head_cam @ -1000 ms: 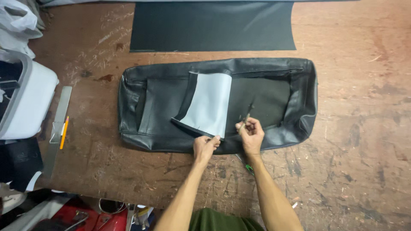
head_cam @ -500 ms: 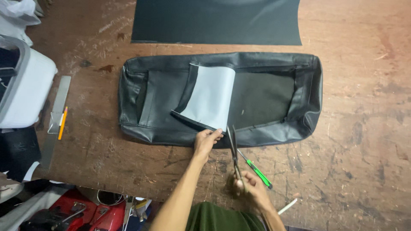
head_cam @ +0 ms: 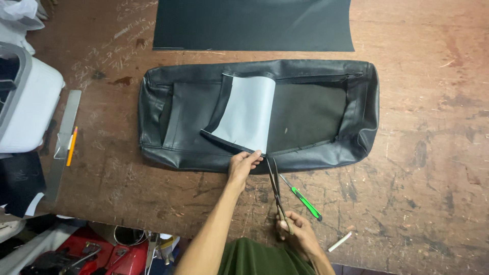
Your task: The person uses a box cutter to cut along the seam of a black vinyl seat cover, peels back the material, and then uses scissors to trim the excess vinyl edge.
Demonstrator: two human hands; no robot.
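- Head view, looking down at a scarred wooden workbench (head_cam: 433, 153): a black leatherette seat cover (head_cam: 316, 109) lies flat across the middle, long side running left to right.
- My left hand (head_cam: 242, 165) rests at the cover's near edge, fingers curled and pinching the lower corner of a folded-back flap (head_cam: 247, 114), whose pale grey underside faces up.
- My right hand (head_cam: 298, 234) is closed around the handles of a long pair of scissors (head_cam: 275, 186), low in the frame near my body.
- Scissor blades point away from me, nearly closed, with the tips reaching the cover's near edge just beside my left fingers; whether they touch the material I cannot tell.
- Just right of the scissors lies a small tool with a green handle (head_cam: 305, 201), angled on the bench.
- Farther right and nearer to me sits a short white stick, perhaps chalk (head_cam: 340, 241).
- At the far edge of the bench, a flat sheet of black material (head_cam: 254, 23) lies apart from the cover.
- On the left, a metal ruler (head_cam: 63, 137) lies along the bench with an orange pencil (head_cam: 72, 146) on it, beside a white plastic container (head_cam: 30, 102).
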